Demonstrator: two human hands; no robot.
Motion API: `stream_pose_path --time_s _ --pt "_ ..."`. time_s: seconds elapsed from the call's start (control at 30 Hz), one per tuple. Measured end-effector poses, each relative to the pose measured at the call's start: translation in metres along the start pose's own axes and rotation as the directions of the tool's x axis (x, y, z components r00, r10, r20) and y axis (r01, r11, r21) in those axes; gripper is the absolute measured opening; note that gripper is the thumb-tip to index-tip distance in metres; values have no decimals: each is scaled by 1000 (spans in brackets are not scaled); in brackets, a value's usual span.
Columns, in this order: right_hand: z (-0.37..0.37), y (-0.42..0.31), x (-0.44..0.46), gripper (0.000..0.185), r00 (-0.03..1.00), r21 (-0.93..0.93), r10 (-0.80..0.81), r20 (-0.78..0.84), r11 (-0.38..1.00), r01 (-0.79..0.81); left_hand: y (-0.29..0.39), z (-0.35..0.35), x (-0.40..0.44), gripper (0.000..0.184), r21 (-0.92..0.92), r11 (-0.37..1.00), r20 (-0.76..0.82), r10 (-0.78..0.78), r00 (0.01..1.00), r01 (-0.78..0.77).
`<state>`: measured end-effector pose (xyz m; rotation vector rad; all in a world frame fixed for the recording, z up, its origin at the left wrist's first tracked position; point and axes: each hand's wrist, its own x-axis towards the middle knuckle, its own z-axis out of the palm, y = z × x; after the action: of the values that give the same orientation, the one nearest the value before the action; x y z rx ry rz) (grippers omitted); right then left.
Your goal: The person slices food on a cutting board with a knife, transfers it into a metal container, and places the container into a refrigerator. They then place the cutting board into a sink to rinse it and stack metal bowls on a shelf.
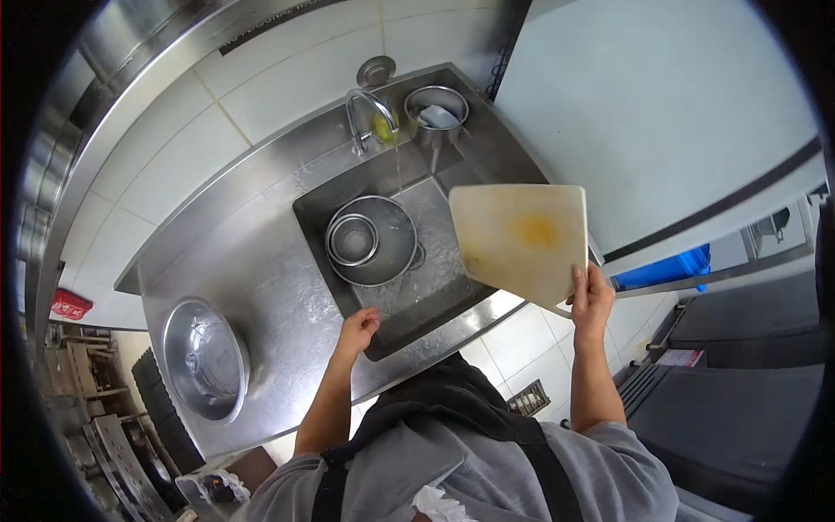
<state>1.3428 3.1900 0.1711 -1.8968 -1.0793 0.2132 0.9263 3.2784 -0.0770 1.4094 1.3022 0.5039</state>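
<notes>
My right hand (591, 300) grips a white cutting board (504, 230) by its lower right edge, over the right side of the sink. Yellow-orange stains mark the board's face. My left hand (359, 329), with fingers curled in and nothing visible in them, is by the front left edge of the sink (409, 335). Inside the sink, a large round strainer (396, 222) has a smaller strainer (355, 239) nested in it. A thin stream of water falls from the tap (374, 100) into the basin.
A steel pot (437, 109) with a pale item inside stands at the sink's back corner. Something yellow-green (385, 122) is behind the tap. A steel bowl (205, 361) rests on the left counter (270, 304). A large white panel (652, 113) rises on the right.
</notes>
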Motion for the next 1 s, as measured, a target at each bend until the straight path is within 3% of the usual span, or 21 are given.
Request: stream_pose_path --time_s 0.07,0.13,0.23,0.33,0.4,0.47,0.67,0.7,0.8,0.83,0.87,1.0 --pt "-12 -12 -20 19 998 51 -28 -53 998 30 5 -7 -11 35 -45 999 4 9 1000 -8" --pt "-17 -14 -34 17 980 -30 -139 -144 990 136 18 -15 -21 36 -12 1000 -15 -19 1000 19" --pt "-10 -6 -56 17 958 -115 -264 -112 961 252 17 -16 -22 35 98 995 -32 27 999 -23" --pt "0 17 -78 12 985 -178 -139 104 972 156 21 -7 -24 37 137 987 25 78 997 -80" --pt "6 19 -90 11 977 -87 -211 -5 974 210 17 1 -23 38 160 978 64 125 990 -133" --pt "-4 6 -88 12 969 -132 -233 -86 966 220 19 10 -29 39 128 982 102 130 986 -142" --pt "-39 -9 -100 15 961 73 -108 -255 989 130 7 16 -38 41 124 984 184 101 978 -125" --pt "-39 1 -102 15 952 28 -138 -273 988 151 10 15 -39 41 117 988 199 77 977 -102" --pt "-26 14 -101 12 947 -52 -234 -221 972 228 31 23 -39 41 148 988 209 6 978 -37" --pt "-22 28 -99 10 960 -138 -251 -123 962 234 40 25 -38 41 195 981 208 -47 977 6" --pt "-15 42 -96 10 949 -135 -306 -73 946 295 46 28 -34 41 199 980 209 -46 977 3" --pt "-28 42 -95 9 964 -34 -242 -113 970 240 77 39 -3 37 105 994 221 -30 975 7"
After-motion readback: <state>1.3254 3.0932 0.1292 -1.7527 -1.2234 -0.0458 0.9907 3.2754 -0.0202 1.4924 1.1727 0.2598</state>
